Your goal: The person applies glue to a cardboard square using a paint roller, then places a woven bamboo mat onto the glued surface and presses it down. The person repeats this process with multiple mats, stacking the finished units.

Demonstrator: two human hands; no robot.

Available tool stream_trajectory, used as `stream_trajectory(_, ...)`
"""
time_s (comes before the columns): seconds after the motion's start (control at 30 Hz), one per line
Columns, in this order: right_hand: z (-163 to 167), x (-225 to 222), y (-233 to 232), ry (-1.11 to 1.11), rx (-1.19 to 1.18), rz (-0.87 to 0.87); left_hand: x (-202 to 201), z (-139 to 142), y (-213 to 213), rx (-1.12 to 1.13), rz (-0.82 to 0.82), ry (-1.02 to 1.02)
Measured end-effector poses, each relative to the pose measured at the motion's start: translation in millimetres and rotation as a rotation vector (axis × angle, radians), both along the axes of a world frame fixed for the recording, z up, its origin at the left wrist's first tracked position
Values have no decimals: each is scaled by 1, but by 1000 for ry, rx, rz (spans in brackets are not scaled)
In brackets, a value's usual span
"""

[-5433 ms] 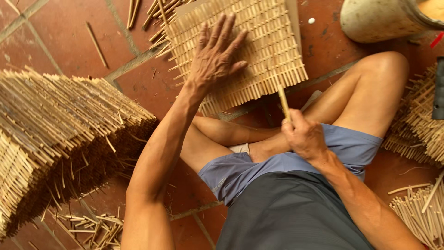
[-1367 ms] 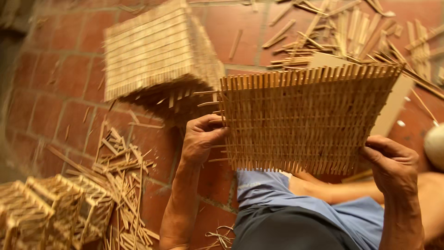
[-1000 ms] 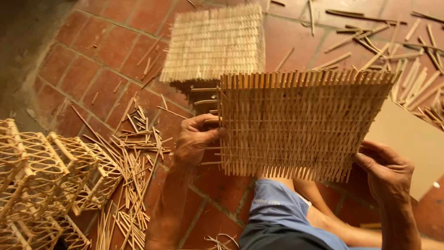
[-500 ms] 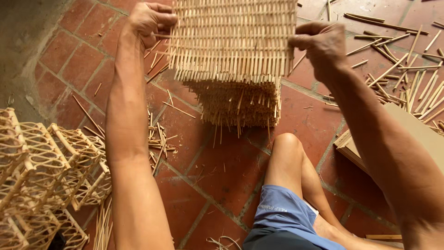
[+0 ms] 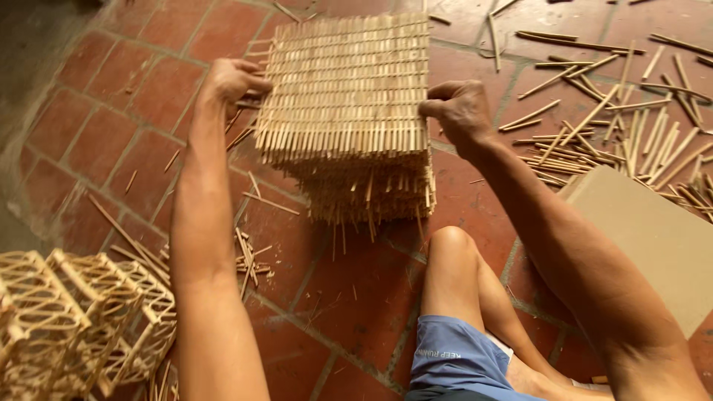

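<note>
Head view, looking down. Hidden or cut off: I cannot count the woven bamboo mats (image 5: 349, 96) in the pile, since the lower ones show only as ragged stick ends at 6 o'clock of the top mat; the far edge of the pile runs to the top of the frame. The fingertips of my left hand (image 5: 232, 80) are tucked into the mat's fringe and cannot be made out singly. The lattice bamboo frames (image 5: 74, 319) at 8 o'clock are cut by the left and bottom edges, and the flat board (image 5: 653, 238) at 4 o'clock is cut by the right edge. Position: the pile lies on the red tile floor (image 5: 134, 111) at 12 o'clock from my bent knee (image 5: 453, 249), directly between my 2 hands. My left hand pinches the top mat's left edge at 9 o'clock; my right hand (image 5: 457, 111) grips its right edge at 3 o'clock, fingers curled closed on it. Loose bamboo sticks (image 5: 631, 126) lie scattered at 2 o'clock, apart from the pile.
</note>
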State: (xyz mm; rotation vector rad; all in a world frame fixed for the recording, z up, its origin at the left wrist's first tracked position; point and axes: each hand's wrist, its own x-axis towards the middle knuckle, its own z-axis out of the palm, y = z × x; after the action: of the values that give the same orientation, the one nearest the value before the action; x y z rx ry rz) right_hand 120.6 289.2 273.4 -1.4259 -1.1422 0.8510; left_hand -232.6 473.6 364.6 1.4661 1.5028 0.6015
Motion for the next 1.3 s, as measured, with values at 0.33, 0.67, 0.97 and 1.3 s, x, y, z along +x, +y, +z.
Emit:
stream_trajectory(0.33,2,-3,-4,-94,16,36,-7,-7,3,27,37,50)
stream_trajectory(0.67,-3,-2,-2,-214,-61,40,7,4,-12,42,90,54)
stream_trajectory(0.97,-3,-7,-3,-264,-48,32,13,-1,-13,96,93,105)
stream_trajectory(1.3,4,84,-234,-39,69,-117,25,1,-21,93,49,351)
